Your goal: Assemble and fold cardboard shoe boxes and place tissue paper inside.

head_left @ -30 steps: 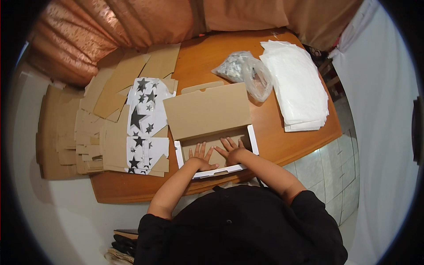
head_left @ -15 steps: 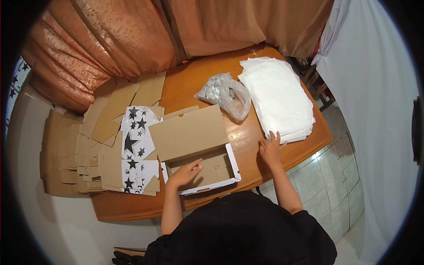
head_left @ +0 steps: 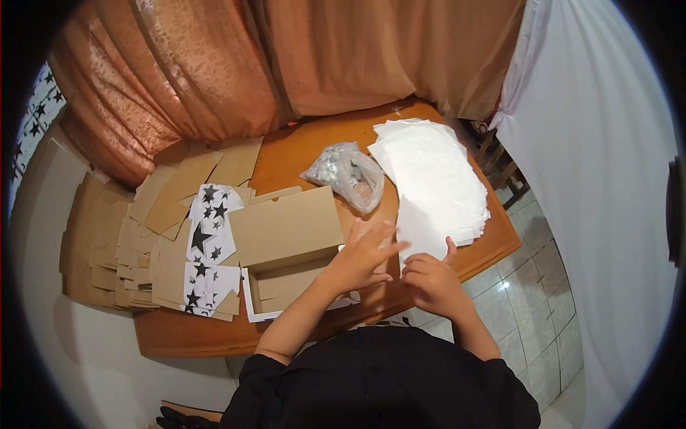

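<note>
My right hand [head_left: 431, 282] has its fingers curled on the near end of a white paper sheet [head_left: 421, 230], which reaches from the paper stack [head_left: 436, 171] toward me. My left hand [head_left: 366, 256] is spread with nothing in it, its fingertips close to that sheet's left edge. Below my left forearm and hand stands a cardboard box [head_left: 275, 282], white outside and brown inside, its lid [head_left: 289, 223] raised at the back. My left arm hides part of the box's right side.
A clear plastic bag [head_left: 346, 175] with silvery contents lies behind the box on the wooden table [head_left: 286, 159]. To the left are piled flat cardboard pieces [head_left: 132, 247] and white star-printed card [head_left: 212, 225]. Curtains hang along the back and right.
My left hand has left the box's inside and moved right, toward the paper. My right hand has come nearer to me, drawing a sheet partway off the stack. The view has shifted slightly.
</note>
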Demonstrator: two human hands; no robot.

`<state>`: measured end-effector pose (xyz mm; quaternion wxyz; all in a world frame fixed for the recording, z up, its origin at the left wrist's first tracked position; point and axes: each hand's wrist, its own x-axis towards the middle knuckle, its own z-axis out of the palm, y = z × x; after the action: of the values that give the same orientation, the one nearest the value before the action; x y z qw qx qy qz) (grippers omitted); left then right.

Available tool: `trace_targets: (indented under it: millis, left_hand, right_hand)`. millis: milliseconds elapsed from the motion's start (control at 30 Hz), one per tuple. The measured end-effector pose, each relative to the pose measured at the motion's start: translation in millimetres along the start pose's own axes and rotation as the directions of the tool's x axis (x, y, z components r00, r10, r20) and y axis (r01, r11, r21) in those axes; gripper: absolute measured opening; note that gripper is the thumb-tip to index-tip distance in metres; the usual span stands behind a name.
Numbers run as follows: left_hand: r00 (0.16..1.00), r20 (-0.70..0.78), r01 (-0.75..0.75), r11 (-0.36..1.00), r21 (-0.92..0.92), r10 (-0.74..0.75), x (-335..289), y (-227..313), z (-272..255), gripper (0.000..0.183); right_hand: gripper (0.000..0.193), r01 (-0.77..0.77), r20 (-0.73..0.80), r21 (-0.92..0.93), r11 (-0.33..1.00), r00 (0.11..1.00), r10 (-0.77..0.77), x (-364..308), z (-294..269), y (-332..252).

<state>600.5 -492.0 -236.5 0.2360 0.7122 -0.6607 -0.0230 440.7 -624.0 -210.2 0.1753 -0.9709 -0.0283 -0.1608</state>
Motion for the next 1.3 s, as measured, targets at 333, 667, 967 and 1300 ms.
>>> trace_targets:
  millis: [333, 667, 967, 1300]
  left_hand:
    - [0.878, -0.478, -0.166, 0.952, -0.256, 0.025, -0.7, -4.6, -33.7, 0.012]
    - [0.551, -0.609, 0.1, 0.769, -0.631, -0.571, -119.1, -11.1, -88.5, 0.012]
    - [0.228, -0.859, 0.511, 0.807, -0.295, -0.458, -150.4, -65.4, -130.8, 0.019]
    - [0.335, -0.586, 0.612, 0.643, -0.46, -0.738, -178.2, -162.4, -34.2, 0.03]
  right_hand:
    - [0.09, -0.177, -0.696, 0.418, 0.891, 0.568, 0.439, -33.0, -49.8, 3.2]
    - [0.049, -0.321, 0.206, 0.857, 0.402, 0.93, 0.303, 44.8, 38.3, -7.9]
    - [0.024, -0.362, 0.304, 0.905, 0.223, 0.917, 0.257, 88.9, 103.0, -45.1]
    - [0.026, -0.487, -0.071, 0.458, 0.743, 0.814, 0.577, 72.0, 204.8, -14.1]
